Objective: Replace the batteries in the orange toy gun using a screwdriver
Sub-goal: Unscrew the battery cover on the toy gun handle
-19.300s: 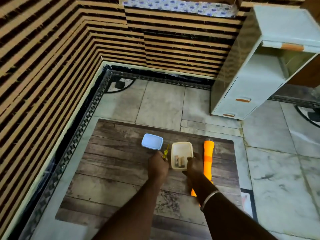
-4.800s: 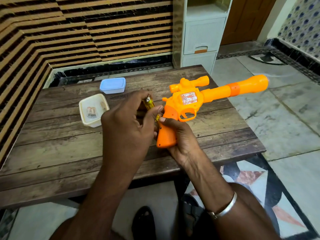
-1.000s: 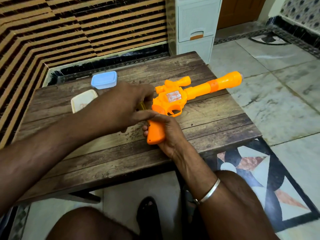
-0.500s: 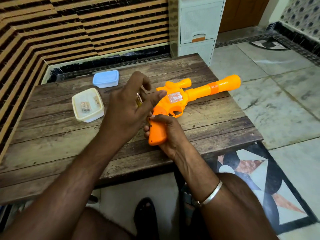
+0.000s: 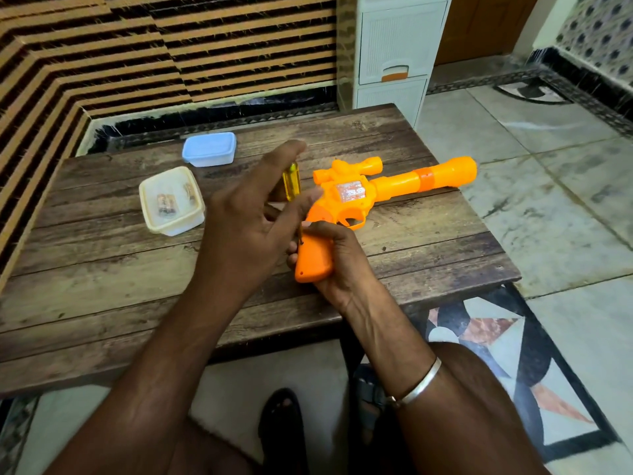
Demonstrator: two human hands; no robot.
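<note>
The orange toy gun [image 5: 356, 197] lies on its side on the wooden table [image 5: 102, 275], barrel pointing right. My right hand [image 5: 339, 265] grips its handle from below. My left hand [image 5: 250, 224] holds a screwdriver [image 5: 291, 181] with a clear yellow handle between thumb and fingertips. The screwdriver stands nearly upright, and its thin shaft reaches down to the top of the gun's handle. An open cream tub [image 5: 171, 202] with batteries inside sits to the left.
A blue lid [image 5: 209, 149] lies behind the tub near the table's far edge. A white drawer unit [image 5: 397, 53] stands on the floor beyond the table. My sandalled feet show under the near table edge.
My left hand has opened its fingers wider around the screwdriver, so the yellow handle shows more fully. The gun and my right hand have hardly moved.
</note>
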